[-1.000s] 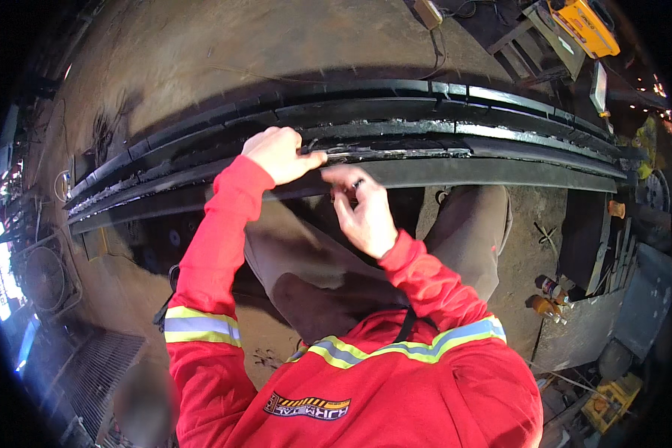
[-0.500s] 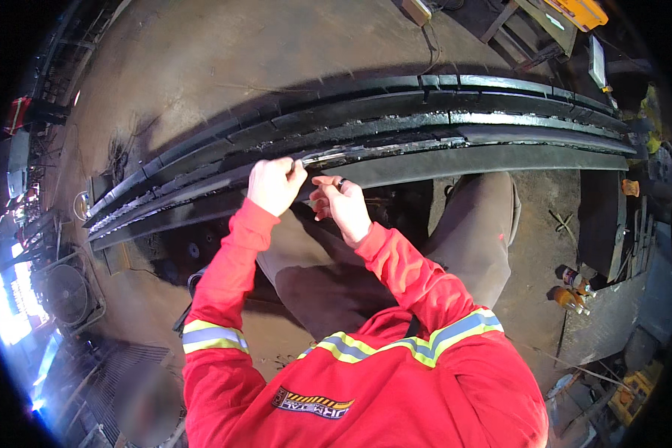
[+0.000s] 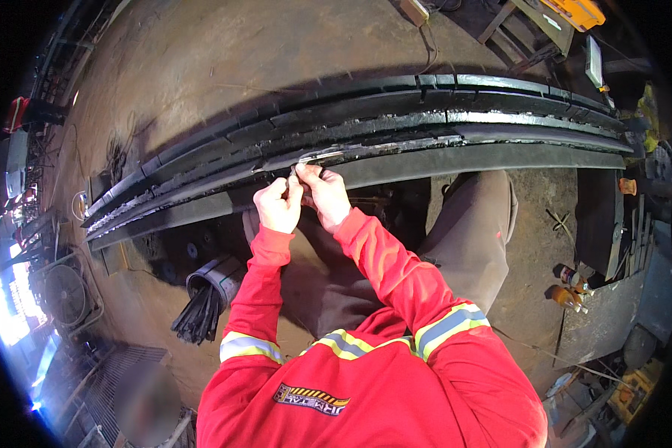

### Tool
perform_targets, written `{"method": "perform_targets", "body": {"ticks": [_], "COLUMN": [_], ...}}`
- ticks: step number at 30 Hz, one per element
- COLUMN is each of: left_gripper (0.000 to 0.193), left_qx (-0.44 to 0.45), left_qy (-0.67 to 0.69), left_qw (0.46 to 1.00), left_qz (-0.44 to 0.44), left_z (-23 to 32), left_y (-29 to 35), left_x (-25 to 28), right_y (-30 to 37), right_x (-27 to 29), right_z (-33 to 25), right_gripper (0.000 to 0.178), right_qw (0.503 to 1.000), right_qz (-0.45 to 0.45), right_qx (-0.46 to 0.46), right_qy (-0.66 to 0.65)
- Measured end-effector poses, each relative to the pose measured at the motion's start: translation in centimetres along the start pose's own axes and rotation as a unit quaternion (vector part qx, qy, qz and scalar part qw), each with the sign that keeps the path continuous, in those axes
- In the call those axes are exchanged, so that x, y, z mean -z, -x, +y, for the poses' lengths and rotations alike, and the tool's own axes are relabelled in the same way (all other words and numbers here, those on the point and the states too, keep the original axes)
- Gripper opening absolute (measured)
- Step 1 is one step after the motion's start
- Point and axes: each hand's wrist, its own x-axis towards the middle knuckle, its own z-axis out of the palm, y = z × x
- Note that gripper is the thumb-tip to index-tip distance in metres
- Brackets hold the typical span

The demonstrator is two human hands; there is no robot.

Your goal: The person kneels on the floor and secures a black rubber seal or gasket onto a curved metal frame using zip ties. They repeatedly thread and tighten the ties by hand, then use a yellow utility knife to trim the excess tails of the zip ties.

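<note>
My left hand (image 3: 278, 204) and my right hand (image 3: 325, 196) meet at the near edge of a long dark beam (image 3: 403, 165) with several parallel black strips along it. Both have closed fingers, thumb against forefinger. Whatever they pinch between them is small and mostly hidden, with only a pale glint at the fingertips. A thin light sliver (image 3: 322, 157) lies along the beam just beyond my right hand. Rough, shiny black material (image 3: 396, 123) runs in a line down the beam's length.
Beside my left arm, a bucket (image 3: 228, 270) lies tipped, with dark flat strips (image 3: 198, 315) sticking out. Bottles (image 3: 567, 297) stand on the floor at right, near a metal sheet (image 3: 603, 321). A fan (image 3: 69, 291) is at far left, a wooden stand (image 3: 526, 26) at far right.
My left hand has come down and slightly right, while my right hand has shifted left and up to meet it. The bucket of strips has come into view as my left arm moved right.
</note>
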Motion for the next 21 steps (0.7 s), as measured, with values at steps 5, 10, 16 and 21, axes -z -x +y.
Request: {"method": "perform_targets", "body": {"ticks": [5, 10, 16, 21], "left_gripper": [0.034, 0.036, 0.031, 0.026], "left_qx": [-0.008, -0.012, 0.01, 0.037], "left_qy": [-0.011, -0.016, -0.038, -0.038], "left_qw": [1.0, 0.999, 0.999, 0.998], "left_qz": [0.015, 0.048, 0.033, 0.013], "left_z": [-0.7, -1.3, -1.7, -2.3], "left_y": [0.7, 1.5, 2.4, 2.8], "left_x": [0.0, -1.2, -1.7, -2.5], "right_y": [0.2, 0.2, -0.5, -2.1], "right_x": [-0.9, -1.8, -1.1, -0.2], "right_z": [-0.3, -0.5, 0.5, 1.4], "right_gripper": [0.011, 0.012, 0.012, 0.014], "right_qw": [0.999, 0.996, 0.996, 0.983], "right_qz": [0.032, 0.089, 0.09, 0.114], "right_qx": [-0.009, -0.021, 0.014, 0.078], "right_qy": [-0.014, -0.011, 0.002, 0.124]}}
